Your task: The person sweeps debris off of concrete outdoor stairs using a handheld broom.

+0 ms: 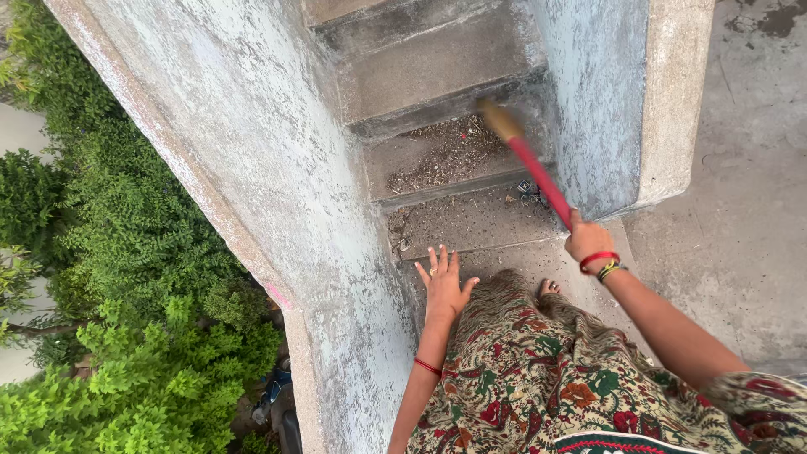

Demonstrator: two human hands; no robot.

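My right hand (588, 240) grips the red handle of a broom (538, 176) whose straw-coloured head (501, 120) reaches down onto a concrete step (437, 155) strewn with dry leaf litter. My left hand (443, 282) hangs open with fingers spread, holding nothing, close to the parapet wall. Red bangles sit on both wrists. My patterned dress and a bare foot (548, 287) show at the top of the stairs.
Narrow concrete stairs (429, 59) descend between a pale blue-grey parapet wall (252, 143) on the left and a shorter wall (605, 92) on the right. A concrete terrace floor (740, 193) lies to the right. Green trees (126, 277) are far below on the left.
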